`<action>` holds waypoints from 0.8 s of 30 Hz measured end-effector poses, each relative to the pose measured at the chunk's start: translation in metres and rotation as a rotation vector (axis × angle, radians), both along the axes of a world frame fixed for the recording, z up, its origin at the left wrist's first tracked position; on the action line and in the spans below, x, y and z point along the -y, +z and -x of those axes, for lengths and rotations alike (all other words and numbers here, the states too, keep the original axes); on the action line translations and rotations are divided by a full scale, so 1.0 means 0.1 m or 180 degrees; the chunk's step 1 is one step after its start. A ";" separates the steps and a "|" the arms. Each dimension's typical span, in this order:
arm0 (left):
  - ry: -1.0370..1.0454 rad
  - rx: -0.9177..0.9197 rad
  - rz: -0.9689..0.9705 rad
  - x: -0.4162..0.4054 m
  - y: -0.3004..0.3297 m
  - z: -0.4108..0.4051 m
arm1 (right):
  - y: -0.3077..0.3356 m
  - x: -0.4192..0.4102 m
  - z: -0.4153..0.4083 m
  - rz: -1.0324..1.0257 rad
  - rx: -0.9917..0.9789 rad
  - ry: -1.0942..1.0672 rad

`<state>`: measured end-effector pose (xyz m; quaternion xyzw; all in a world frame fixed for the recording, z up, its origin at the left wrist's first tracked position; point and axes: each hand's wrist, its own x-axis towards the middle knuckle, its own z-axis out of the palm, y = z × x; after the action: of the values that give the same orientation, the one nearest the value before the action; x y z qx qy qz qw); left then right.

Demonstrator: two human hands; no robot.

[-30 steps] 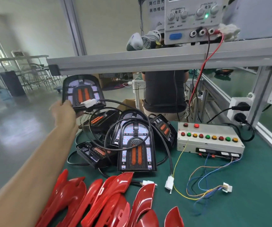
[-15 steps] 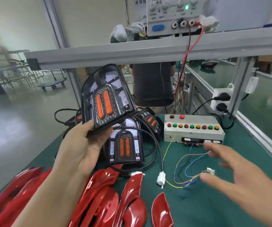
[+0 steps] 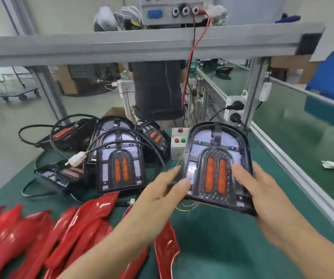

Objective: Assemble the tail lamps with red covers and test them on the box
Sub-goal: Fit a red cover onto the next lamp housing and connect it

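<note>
Lamp unit, black arch-shaped tail lamp with orange strips (image 3: 216,168), upright above the green bench (image 3: 212,248), gripped at both edges by left hand (image 3: 162,196) and right hand (image 3: 262,190); glossy red plastic covers (image 3: 65,234) lie near-left, closest to the left hand.

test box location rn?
Head view, centre: the test box sits on the green bench, mostly hidden behind the tail lamp held in both hands, right of the lamp pile.

Six lamps (image 3: 216,168), one held in two hands (image 3: 262,190); perhaps eight red covers (image 3: 93,216), blurred; one box (image 3: 177,146).
</note>
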<state>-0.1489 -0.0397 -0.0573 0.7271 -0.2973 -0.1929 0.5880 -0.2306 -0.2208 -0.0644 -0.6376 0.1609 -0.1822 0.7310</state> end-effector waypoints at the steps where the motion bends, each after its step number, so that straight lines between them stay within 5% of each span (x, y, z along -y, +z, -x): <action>1: -0.0040 0.0235 -0.0346 -0.02 -0.01 -0.06 | -0.05 0.08 0.03 -0.0056 -0.0238 0.0014; 7: 0.0506 0.1428 -0.0839 -0.37 0.19 -0.26 | -0.42 0.41 0.12 -0.0302 -0.1272 0.0058; 12: -0.0337 0.2251 -0.2152 -0.51 0.19 0.12 | -0.48 0.51 0.04 0.0095 -0.1419 -0.0088; 18: 0.0200 0.2542 -0.3241 -0.26 -0.29 0.23 | -0.47 0.44 0.04 0.1148 -0.1457 -0.0417; 24: 0.0577 0.2481 -0.3370 -0.14 -0.41 0.14 | -0.42 0.43 0.14 0.1852 -0.1581 -0.0296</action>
<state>-0.1626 -0.0253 -0.0986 0.9565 -0.2910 0.0145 0.0147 -0.2441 -0.2635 -0.1064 -0.8351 0.3035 -0.0931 0.4493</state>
